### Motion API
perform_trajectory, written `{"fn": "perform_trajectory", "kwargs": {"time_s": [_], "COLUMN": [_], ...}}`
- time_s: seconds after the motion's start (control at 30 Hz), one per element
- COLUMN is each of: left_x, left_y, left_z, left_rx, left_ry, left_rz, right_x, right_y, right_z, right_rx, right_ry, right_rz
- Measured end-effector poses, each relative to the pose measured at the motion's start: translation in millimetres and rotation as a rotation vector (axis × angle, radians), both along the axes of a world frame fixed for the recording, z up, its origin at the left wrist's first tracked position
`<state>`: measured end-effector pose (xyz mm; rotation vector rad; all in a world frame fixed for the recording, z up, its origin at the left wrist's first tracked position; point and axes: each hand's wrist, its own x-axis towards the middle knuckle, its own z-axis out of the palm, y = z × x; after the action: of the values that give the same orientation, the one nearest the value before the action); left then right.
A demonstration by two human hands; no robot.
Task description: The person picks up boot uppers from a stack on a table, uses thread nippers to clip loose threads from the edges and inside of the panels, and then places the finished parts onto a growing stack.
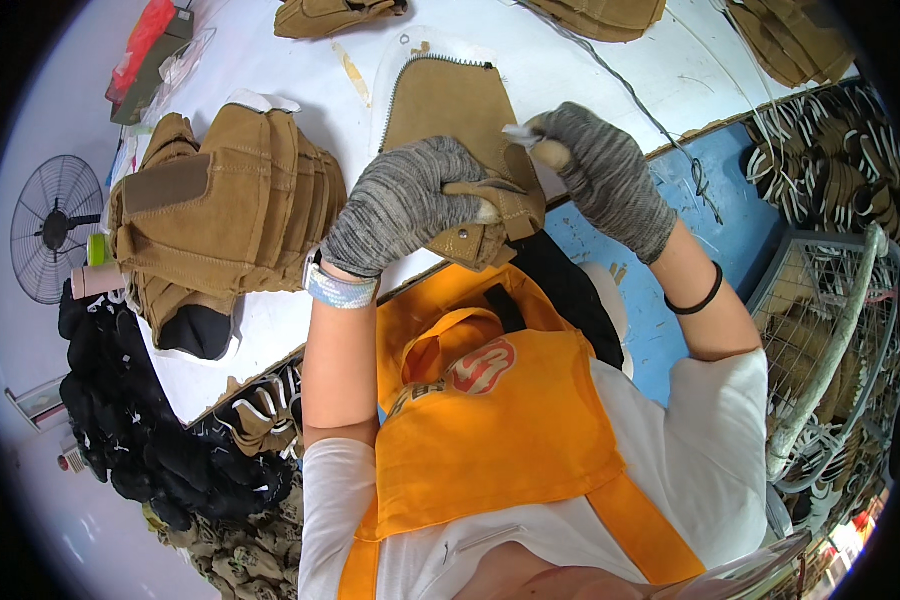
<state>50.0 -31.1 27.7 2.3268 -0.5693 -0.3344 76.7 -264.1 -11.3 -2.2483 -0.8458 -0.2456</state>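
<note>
A brown suede boot upper (450, 105) with a zipper along its curved edge lies at the table's near edge, its lower part hanging toward my orange apron. My left hand (410, 200), in a grey knitted glove, is closed on a folded flap of it, beside a strap with a small metal stud. To the right of the piece, my gloved right hand (605, 170) is raised with thumb and fingers pinched on a small whitish thing, too small to name. Left of my left hand stands a stack of similar brown uppers (235, 200).
More brown pieces (610, 15) lie at the far side of the white table (315, 60). A wire cart (820, 330) stands at the right, near heaped shoe parts (830, 170). Black items (140, 410) are piled at the left, below a fan (58, 228). A cord (630, 85) crosses the tabletop.
</note>
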Motion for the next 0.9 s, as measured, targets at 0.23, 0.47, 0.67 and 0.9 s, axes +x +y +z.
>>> {"fn": "perform_trajectory", "kwargs": {"time_s": [0.23, 0.47, 0.67, 0.9], "left_x": [-13.8, -28.4, -42.1, -47.5], "left_y": [9.2, -0.8, -4.5, -4.7], "left_z": [2.5, -8.8, -15.8, 1.4], "left_rx": [-0.166, -0.358, -0.486, -0.356], "left_ry": [-0.278, -0.650, -0.594, -0.776], "left_rz": [0.199, 0.277, 0.343, 0.284], "right_x": [-39.9, -64.6, -60.3, -55.7], "right_y": [-2.9, 28.3, 50.1, 53.2], "right_z": [-9.5, 10.5, 11.8, 10.9], "right_rx": [0.704, 1.013, 1.096, 1.009], "right_ry": [0.263, 0.787, 0.564, 0.393], "right_rz": [-0.194, 0.081, 0.273, 0.265]}}
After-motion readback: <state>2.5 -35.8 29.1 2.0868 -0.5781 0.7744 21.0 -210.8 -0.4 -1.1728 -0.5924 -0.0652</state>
